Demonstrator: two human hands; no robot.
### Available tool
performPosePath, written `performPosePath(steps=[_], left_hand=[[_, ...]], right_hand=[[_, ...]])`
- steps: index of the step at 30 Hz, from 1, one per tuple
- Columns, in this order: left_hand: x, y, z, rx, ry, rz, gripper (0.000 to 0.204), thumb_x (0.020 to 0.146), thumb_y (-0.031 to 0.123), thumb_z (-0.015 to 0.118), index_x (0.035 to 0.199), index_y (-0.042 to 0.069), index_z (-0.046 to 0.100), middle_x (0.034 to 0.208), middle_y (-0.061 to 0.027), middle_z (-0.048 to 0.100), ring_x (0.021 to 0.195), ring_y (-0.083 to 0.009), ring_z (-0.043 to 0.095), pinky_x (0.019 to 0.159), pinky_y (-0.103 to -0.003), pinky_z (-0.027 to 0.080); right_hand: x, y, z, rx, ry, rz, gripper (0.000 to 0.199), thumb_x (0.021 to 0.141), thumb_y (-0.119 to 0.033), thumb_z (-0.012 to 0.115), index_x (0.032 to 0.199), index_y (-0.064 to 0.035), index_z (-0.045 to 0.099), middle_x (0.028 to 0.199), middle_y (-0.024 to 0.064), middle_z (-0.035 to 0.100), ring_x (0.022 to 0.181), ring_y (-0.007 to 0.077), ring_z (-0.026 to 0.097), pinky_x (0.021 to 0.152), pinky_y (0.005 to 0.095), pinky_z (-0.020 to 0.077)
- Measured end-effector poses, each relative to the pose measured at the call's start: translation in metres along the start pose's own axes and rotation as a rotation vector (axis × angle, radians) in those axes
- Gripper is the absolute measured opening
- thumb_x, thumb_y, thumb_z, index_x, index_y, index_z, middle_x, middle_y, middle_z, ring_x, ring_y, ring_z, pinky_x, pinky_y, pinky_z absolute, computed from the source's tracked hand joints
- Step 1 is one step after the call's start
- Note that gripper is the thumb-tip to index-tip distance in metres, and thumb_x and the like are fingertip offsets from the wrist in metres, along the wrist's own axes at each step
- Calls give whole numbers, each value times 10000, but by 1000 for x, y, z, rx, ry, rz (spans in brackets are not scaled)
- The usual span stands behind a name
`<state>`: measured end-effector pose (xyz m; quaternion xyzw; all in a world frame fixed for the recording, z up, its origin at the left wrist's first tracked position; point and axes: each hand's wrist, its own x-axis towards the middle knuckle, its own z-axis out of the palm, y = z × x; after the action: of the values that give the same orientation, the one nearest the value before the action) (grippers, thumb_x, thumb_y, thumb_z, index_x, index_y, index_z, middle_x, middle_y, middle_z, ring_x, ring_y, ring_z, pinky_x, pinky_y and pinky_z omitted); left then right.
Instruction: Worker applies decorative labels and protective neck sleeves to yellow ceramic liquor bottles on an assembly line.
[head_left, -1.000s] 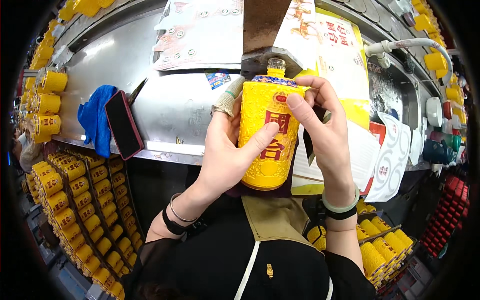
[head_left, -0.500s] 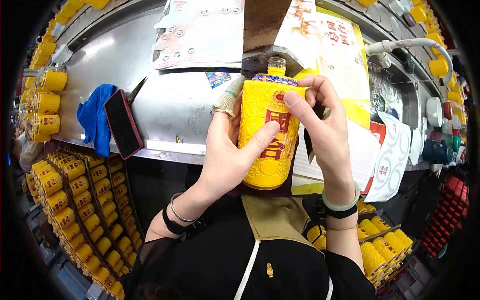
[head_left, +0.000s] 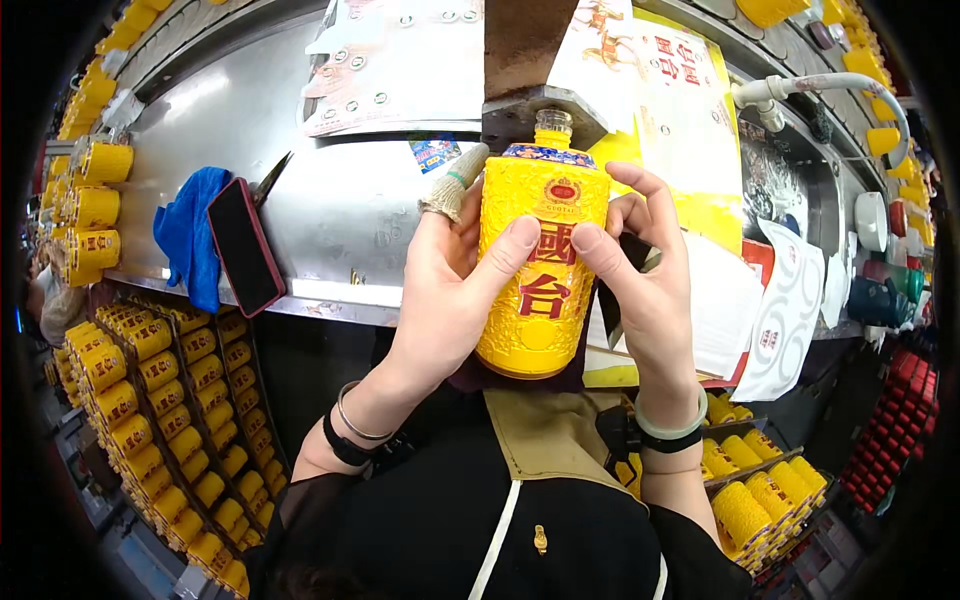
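Observation:
A yellow, textured bottle [head_left: 535,335] with red characters, a blue patterned shoulder and an open clear glass neck stands out in front of me, its top leaning away. My left hand [head_left: 440,300] grips its left side, thumb on the front. A knitted finger cover [head_left: 453,187] is on that hand's index finger. From the right, my right hand [head_left: 652,285] steadies the bottle, its thumb pressing beside the upper red character and its index finger raised near the shoulder. The far sides of both grips are hidden behind the bottle.
A metal worktop [head_left: 340,225] carries a blue cloth [head_left: 188,235], a phone [head_left: 246,250], a dark pointed blade [head_left: 272,178] and label sheets [head_left: 400,65]. A metal post [head_left: 525,50] rises behind the bottle. Racks of yellow bottles [head_left: 150,375] flank me; a sink [head_left: 785,190] lies right.
My right thumb has come down from the small emblem to the upper red character. My left thumb has drawn back leftward, uncovering both characters. The bottle has barely moved.

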<state>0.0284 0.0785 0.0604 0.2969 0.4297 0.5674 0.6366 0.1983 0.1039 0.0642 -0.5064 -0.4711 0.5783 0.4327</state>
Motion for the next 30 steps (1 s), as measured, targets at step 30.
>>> performPosePath(steps=[30], left_hand=[[0, -2, 0, 27, 0, 21, 692, 1012, 122, 683, 1545, -63, 283, 1450, -194, 515, 1317, -227, 556, 1108, -368, 464]], right_hand=[[-1, 1, -3, -47, -32, -28, 659, 864, -194, 861, 1385, -47, 487, 896, -48, 455, 814, 51, 439, 739, 191, 381]])
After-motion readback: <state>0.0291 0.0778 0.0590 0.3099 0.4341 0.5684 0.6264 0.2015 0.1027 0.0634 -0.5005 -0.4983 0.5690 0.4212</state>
